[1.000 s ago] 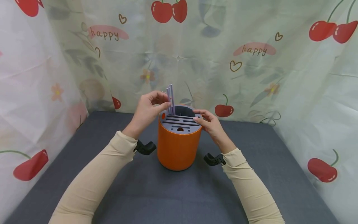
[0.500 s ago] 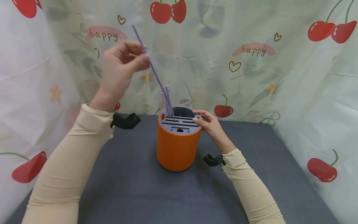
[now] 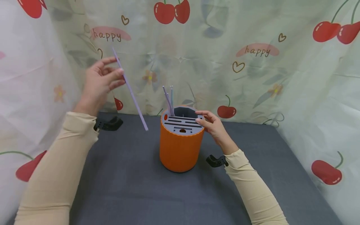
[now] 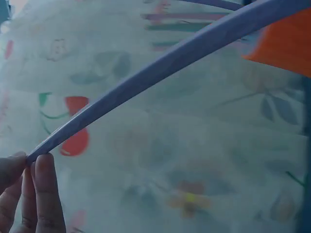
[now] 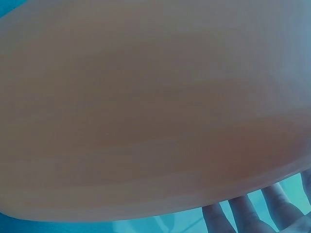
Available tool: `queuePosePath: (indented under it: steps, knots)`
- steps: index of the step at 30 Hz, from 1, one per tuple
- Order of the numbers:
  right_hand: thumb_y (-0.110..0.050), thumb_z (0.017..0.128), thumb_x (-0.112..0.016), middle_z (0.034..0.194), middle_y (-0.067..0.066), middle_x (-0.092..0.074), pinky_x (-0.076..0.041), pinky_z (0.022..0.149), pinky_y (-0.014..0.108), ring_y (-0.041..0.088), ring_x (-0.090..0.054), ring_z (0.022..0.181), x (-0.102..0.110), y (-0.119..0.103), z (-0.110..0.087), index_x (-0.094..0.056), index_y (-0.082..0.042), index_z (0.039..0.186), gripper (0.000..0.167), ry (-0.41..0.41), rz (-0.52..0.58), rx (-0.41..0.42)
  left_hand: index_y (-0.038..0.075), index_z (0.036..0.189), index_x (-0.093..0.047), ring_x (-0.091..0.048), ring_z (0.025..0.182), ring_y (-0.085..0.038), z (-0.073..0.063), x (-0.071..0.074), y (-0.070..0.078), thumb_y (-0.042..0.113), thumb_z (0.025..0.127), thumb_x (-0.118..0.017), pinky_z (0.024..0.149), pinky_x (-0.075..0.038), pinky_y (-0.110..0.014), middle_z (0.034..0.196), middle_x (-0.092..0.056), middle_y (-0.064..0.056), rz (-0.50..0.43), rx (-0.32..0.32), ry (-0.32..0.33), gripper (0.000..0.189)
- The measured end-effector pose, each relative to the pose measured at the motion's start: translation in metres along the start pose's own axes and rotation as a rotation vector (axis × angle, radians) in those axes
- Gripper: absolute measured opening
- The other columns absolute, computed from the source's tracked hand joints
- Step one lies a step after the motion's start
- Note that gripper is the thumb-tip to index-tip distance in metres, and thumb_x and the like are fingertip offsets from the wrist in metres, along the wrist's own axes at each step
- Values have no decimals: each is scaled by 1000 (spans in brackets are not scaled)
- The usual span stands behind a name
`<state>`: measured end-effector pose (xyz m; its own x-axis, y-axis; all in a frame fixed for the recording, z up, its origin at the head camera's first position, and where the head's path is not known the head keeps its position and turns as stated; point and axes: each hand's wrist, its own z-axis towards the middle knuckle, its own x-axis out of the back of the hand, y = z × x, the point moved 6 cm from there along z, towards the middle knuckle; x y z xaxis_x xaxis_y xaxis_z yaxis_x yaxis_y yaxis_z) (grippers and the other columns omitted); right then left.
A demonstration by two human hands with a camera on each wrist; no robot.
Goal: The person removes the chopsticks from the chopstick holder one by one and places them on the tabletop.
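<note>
Your left hand [image 3: 99, 84] pinches a purple stick [image 3: 132, 94] aloft, left of the orange holder [image 3: 180, 151] your right hand [image 3: 215, 126] grips toward the far edge of the tabletop [image 3: 157, 200], where a slackened pinch could drop the stick.

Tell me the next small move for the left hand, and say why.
Probably lower the purple stick to the dark table left of the orange holder: the left hand pinches it clear of the holder, its lower end slanting down on that side, while the right hand holds the holder.
</note>
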<state>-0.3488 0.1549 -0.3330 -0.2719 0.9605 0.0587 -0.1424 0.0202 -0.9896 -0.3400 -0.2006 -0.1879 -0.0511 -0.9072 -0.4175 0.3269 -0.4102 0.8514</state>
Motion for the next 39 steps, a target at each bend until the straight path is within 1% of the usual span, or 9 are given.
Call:
queuePosePath:
  steps: [5,9,13,17,20,23,29,35,39]
  knots:
    - [-17,95,-62,132,9,-50,-53,87,24,15,-57,105,1,0,0,-57,-15,126,31,3,7,-4,7,140,-48,-69,70,-12,-3,30,-96,-1,88,-67,67,-60,-24,80,-68,1,265,206,-66,57]
    - [-15,95,-61,128,6,-51,-53,87,24,15,-58,102,1,-1,0,-58,-15,125,30,-2,23,2,4,147,-39,-69,73,-10,-9,49,-162,2,92,-64,72,-60,-26,81,-68,4,453,361,-134,60]
    - [-15,95,-61,126,4,-52,-53,88,24,14,-58,102,0,0,0,-59,-17,123,28,-7,31,5,2,145,-41,-67,73,-9,-18,65,-211,2,92,-63,75,-61,-30,90,-66,-4,575,500,-159,57]
    - [-14,95,-61,124,3,-54,-53,87,24,14,-58,102,1,1,1,-59,-18,121,26,-4,38,6,0,145,-41,-65,68,-8,-30,75,-247,-2,91,-63,70,-61,-27,92,-65,-10,583,625,-167,58]
    - [-13,95,-60,124,4,-54,-53,87,24,14,-58,101,1,0,1,-59,-18,121,26,-3,40,9,-1,143,-42,-64,64,-9,-37,80,-265,-5,90,-63,64,-60,-25,83,-66,-6,560,698,-147,58]
    - [-13,95,-60,126,7,-53,-54,87,24,14,-59,101,1,0,1,-59,-17,122,27,-4,43,9,-4,141,-43,-64,62,-9,-40,82,-275,-7,88,-64,62,-60,-26,75,-65,-3,574,733,-134,57]
    - [-14,95,-61,126,7,-52,-53,87,24,15,-58,101,2,1,1,-59,-17,122,27,7,33,0,-8,136,-46,-63,60,-10,-40,79,-277,-11,85,-65,59,-60,-27,75,-60,-6,653,709,-137,54]
    - [-15,95,-61,124,5,-52,-53,87,24,16,-57,102,2,1,2,-60,-19,121,26,3,23,1,-4,132,-51,-63,58,-10,-39,78,-279,-12,82,-69,59,-60,-29,84,-56,-12,739,695,-111,54]
    - [-14,95,-61,125,6,-52,-53,87,24,16,-57,102,1,0,1,-59,-19,121,26,-6,29,5,-2,131,-53,-63,56,-10,-39,80,-281,-10,80,-71,58,-60,-28,91,-55,-15,771,706,-92,54]
